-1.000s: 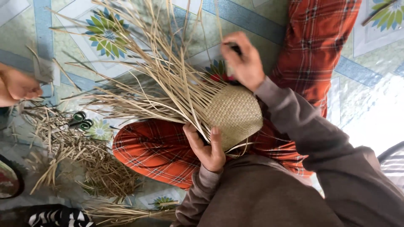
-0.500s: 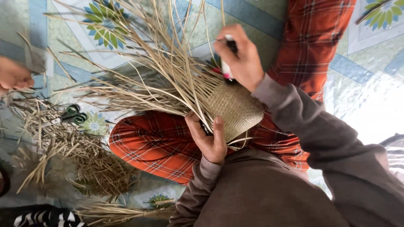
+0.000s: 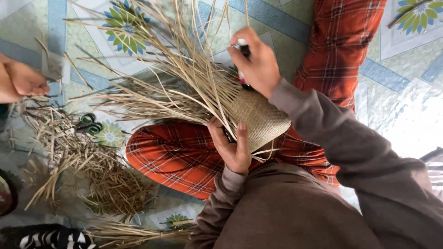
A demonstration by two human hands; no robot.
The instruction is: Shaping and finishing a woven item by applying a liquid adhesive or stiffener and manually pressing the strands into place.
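Basket (image 3: 258, 121): tightly woven tan straw, rounded, loose stiff strands fanning to upper left.
Left hand (image 3: 230, 143): clasps basket's lower edge.
Right hand (image 3: 256, 62): closed round small dark tool (image 3: 243, 50) at frame centre.

The small dark tool with a white tip (image 3: 243, 50) at upper centre is mostly hidden inside the right hand's (image 3: 256, 62) grip, and another person's hand (image 3: 20, 82) is cut off at the left edge.
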